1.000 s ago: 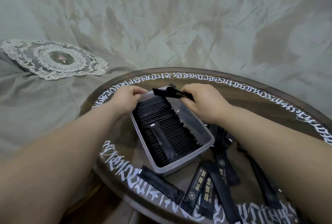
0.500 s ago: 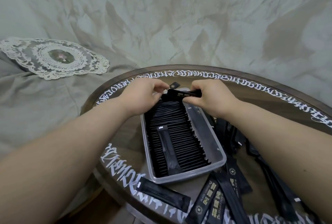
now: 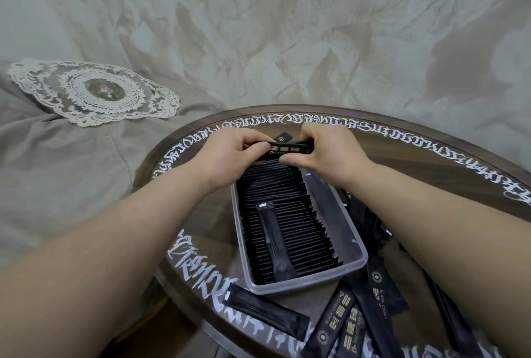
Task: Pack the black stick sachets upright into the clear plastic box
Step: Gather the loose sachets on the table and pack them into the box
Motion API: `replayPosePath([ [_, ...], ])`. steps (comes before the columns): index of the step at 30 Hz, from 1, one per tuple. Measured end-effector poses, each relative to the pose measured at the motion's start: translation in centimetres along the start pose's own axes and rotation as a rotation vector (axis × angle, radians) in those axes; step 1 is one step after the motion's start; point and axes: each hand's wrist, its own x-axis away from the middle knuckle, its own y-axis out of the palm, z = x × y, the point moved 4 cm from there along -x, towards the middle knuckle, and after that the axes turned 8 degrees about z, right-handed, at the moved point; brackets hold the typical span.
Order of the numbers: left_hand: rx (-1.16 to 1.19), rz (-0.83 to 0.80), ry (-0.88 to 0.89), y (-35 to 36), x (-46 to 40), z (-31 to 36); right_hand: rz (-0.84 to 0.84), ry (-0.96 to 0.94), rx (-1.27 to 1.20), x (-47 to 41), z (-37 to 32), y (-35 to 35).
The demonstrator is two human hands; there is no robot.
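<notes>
Pinching one black stick sachet between them, the left hand and the right hand hold it crosswise over the far end of the clear plastic box. Each grip is closed on an end of it, fingers curled over the top and thumbs beneath. The held sachet is narrow, matte black, with pale printed blocks and small lettering on the face turned toward the camera. Just behind the grips, a second sachet tip with a round emblem pokes up. Below and nearer than the grips, the box is filled along its left side by a tight row of packed sachets standing on edge, their thin tops forming dark ridges; one flat sachet lies lengthwise on top. Nearer still, loose sachets marked "BLACK COFFEE" lie scattered on the round tabletop with its white script border.
</notes>
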Motion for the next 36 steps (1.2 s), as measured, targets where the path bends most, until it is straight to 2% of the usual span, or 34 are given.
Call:
replayPosePath([
  [3,0.022,0.069,-0.018,-0.5,-0.2,-0.4,-0.007,-0.047,-0.092,0.2,-0.1,0.0],
  [9,0.049,0.105,-0.042,-0.6,0.0,-1.1,-0.064,-0.198,0.021,0.3,-0.4,0.4],
  [11,-0.066,0.136,-0.009,-0.5,0.2,-1.0,-0.050,-0.191,0.054,0.2,-0.2,0.3],
  [13,-0.310,0.170,0.077,-0.5,0.5,-0.8,-0.012,-0.168,0.076,0.1,0.4,0.1],
  [15,-0.507,0.121,0.145,-0.2,0.6,-0.7,0.022,-0.133,0.095,0.1,1.4,0.0],
  [18,-0.694,-0.024,0.158,1.0,0.8,-0.9,0.077,-0.056,0.091,0.2,2.6,-0.4],
  [25,-0.896,-0.187,0.187,2.4,0.6,-1.0,0.096,-0.029,0.069,0.1,3.2,-0.7],
  [32,-0.877,-0.261,0.129,3.1,0.5,-1.4,0.073,-0.006,0.055,0.1,3.8,-0.3],
  [36,-0.736,-0.309,0.031,3.0,0.6,-1.4,0.053,0.009,0.034,0.3,3.8,0.0],
])
